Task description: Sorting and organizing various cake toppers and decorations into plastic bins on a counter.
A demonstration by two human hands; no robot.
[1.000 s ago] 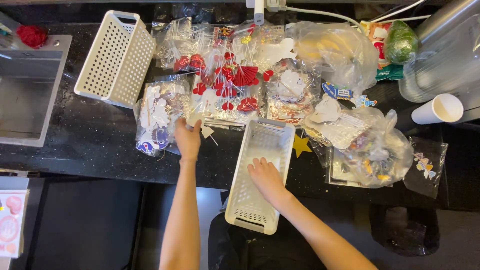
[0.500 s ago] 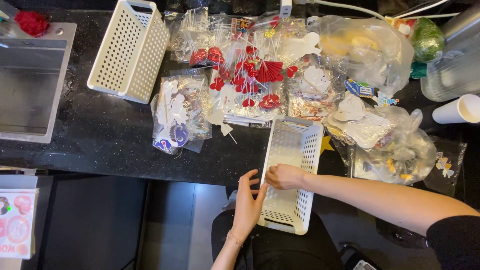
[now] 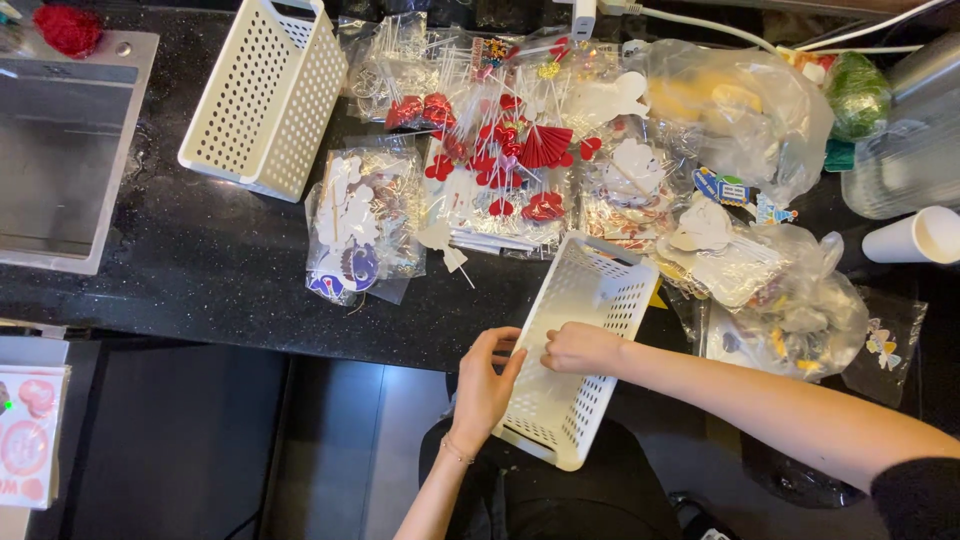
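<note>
Left hand (image 3: 485, 385) grips the white basket (image 3: 575, 345) by its side, half off the black counter (image 3: 200, 270), right hand (image 3: 580, 347) pinching something tiny inside — best keep that basket steady and level.

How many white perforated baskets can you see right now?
2. One basket overhangs the counter's front edge, with the left hand on its side and the right hand inside it. The other basket stands upended at the counter's back left. Bags could hide more.
</note>
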